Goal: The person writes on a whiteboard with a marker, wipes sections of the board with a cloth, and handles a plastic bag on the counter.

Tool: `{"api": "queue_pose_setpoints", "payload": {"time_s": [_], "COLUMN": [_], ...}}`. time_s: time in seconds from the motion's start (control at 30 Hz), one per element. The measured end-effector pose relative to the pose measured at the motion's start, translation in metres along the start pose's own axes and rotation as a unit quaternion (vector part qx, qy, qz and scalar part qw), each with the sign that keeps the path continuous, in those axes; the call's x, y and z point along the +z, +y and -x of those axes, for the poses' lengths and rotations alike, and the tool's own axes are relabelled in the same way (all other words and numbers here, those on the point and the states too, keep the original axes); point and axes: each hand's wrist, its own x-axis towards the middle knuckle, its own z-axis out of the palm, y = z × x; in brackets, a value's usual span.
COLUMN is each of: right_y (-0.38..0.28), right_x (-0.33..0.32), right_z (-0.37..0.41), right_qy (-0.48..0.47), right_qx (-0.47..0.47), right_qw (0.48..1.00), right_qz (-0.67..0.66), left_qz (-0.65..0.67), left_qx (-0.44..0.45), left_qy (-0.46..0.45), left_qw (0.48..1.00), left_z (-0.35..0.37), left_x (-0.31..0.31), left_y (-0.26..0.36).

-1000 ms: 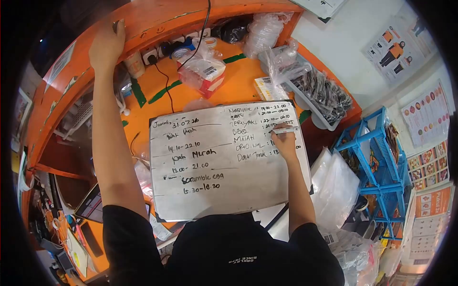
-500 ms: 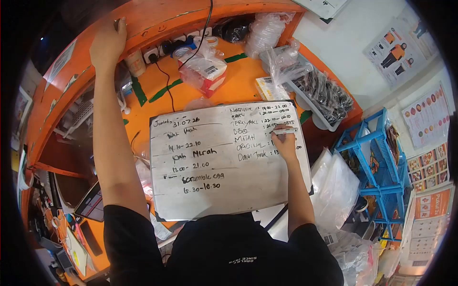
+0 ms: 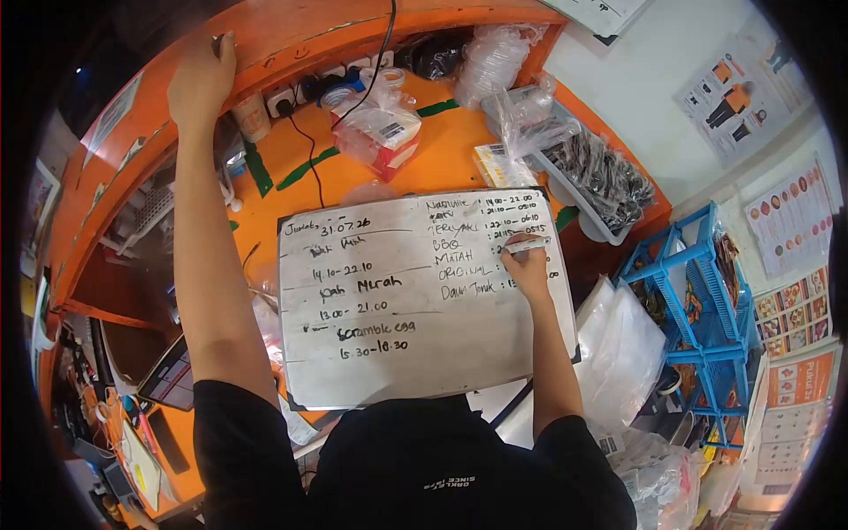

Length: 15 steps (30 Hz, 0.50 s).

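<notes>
My right hand (image 3: 528, 269) is closed around a white marker (image 3: 530, 245), its tip side against the right part of a whiteboard (image 3: 397, 375). The board leans in front of my body, carrying handwritten names and times in black; my hand covers part of the rows beside "MATAH" and "ORIGINAL". Far up at the left, my left hand (image 3: 201, 84) rests on the orange ledge (image 3: 291, 35), its fingers curled. A small dark thing shows by its thumb, too small to name.
An orange desk (image 3: 283, 150) holds a red and white box (image 3: 389, 141), clear plastic lids (image 3: 495, 66) and a paper cup (image 3: 252, 117). A grey tray (image 3: 609, 225) of black-wrapped cutlery stands right, above a blue rack (image 3: 685, 283). Plastic bags (image 3: 623, 349) lie beside the board.
My right hand and the marker have shifted very slightly down and left, and a stroke shows in the "MATAH" row. The left hand stays on the ledge.
</notes>
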Motion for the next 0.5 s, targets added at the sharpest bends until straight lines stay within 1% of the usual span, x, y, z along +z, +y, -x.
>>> {"api": "queue_pose_setpoints", "payload": {"time_s": [0.07,0.13,0.17,0.27,0.33,0.37,0.43,0.5], "right_y": [-0.007,-0.013,-0.013,-0.006,-0.003,-0.001,-0.005,0.0], "right_x": [-0.001,-0.003,-0.003,-0.004,-0.005,-0.005,-0.006,-0.003], "right_z": [0.001,-0.002,-0.003,-0.003,-0.003,-0.002,-0.002,-0.002], "right_qy": [0.014,0.042,0.042,0.038,0.023,0.023,0.063,0.058], "right_qx": [-0.004,0.022,0.021,0.015,-0.018,-0.018,-0.005,0.007], "right_qw": [1.0,0.999,0.999,0.999,0.998,0.998,0.997,0.998], "right_qz": [-0.004,-0.021,-0.021,0.013,0.054,0.054,0.036,0.018], "left_qz": [0.007,0.008,0.007,-0.001,0.007,0.007,0.002,-0.001], "left_qx": [0.004,0.004,0.004,0.004,0.016,0.016,0.008,0.004], "left_qy": [-0.001,0.002,0.003,0.006,0.008,0.008,0.001,0.001], "left_qw": [1.0,1.0,1.0,1.0,1.0,1.0,1.0,1.0], "left_z": [0.001,0.0,0.0,0.001,0.001,0.001,0.001,0.001], "left_x": [0.002,0.002,0.002,0.0,0.0,0.0,0.0,-0.001], "left_y": [-0.001,-0.002,-0.002,0.0,-0.001,-0.001,0.0,0.001]}}
